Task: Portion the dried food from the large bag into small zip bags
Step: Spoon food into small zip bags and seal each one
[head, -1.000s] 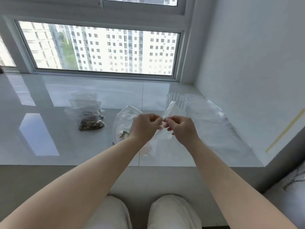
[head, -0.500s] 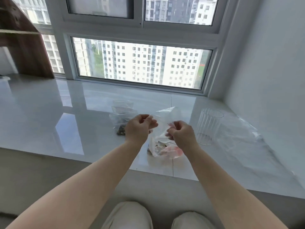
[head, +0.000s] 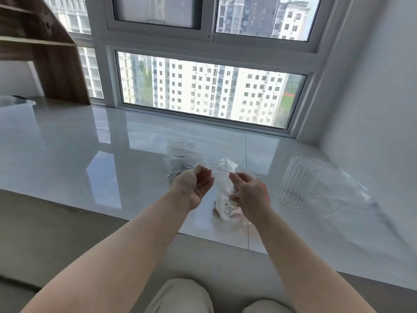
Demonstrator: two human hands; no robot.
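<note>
I hold an empty clear small zip bag [head: 222, 177] with a red zip line above the sill's front, between my two hands. My left hand [head: 196, 186] pinches its left top edge with curled fingertips, palm turned right. My right hand [head: 248, 195] pinches the bag's right side. Under and behind them the large bag [head: 225, 210] lies crumpled on the white sill [head: 90, 168], with a little dried food and a red patch showing through. Small zip bags [head: 180, 158] holding dark food are stacked just beyond my left hand.
A clear ribbed glass cup [head: 299, 181] stands right of my hands, with loose clear plastic sheets [head: 343, 197] beyond it toward the right wall. A wooden shelf [head: 52, 59] stands far left. The window runs along the sill's back. My knees are below the front edge.
My hands have drawn apart, spreading the small bag's top. The view has swung up and left, so the cup and wooden shelf now show.
</note>
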